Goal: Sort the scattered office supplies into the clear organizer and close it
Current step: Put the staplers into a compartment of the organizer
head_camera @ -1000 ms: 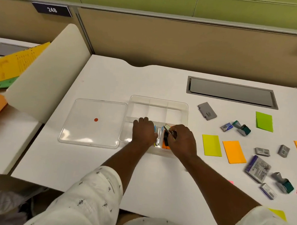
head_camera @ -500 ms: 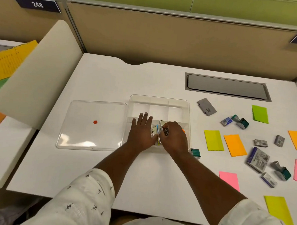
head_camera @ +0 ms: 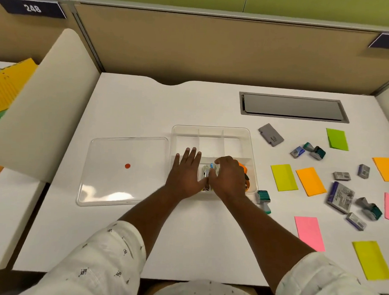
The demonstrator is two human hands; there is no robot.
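Note:
The clear organizer (head_camera: 212,134) sits mid-desk with its lid (head_camera: 123,171) lying flat to its left. My left hand (head_camera: 184,173) rests flat, fingers spread, over the organizer's front left compartment. My right hand (head_camera: 228,176) lies palm down over the front middle compartment, covering small staplers (head_camera: 207,171) with silver and blue parts; an orange one (head_camera: 242,168) shows at its right. Whether its fingers grip anything is hidden. Scattered to the right are sticky notes (head_camera: 283,177), staple boxes (head_camera: 340,197) and teal staple removers (head_camera: 317,151).
A teal staple remover (head_camera: 263,198) lies just right of the organizer's front corner. A grey card-like piece (head_camera: 271,135) and a desk cable hatch (head_camera: 293,107) are behind the clutter. A cream divider panel (head_camera: 46,109) stands at the left, with coloured papers beyond.
My right hand has set the small stapler down into the front compartment and flattened over it. My left hand's fingers have spread flat. The camera view shifted right.

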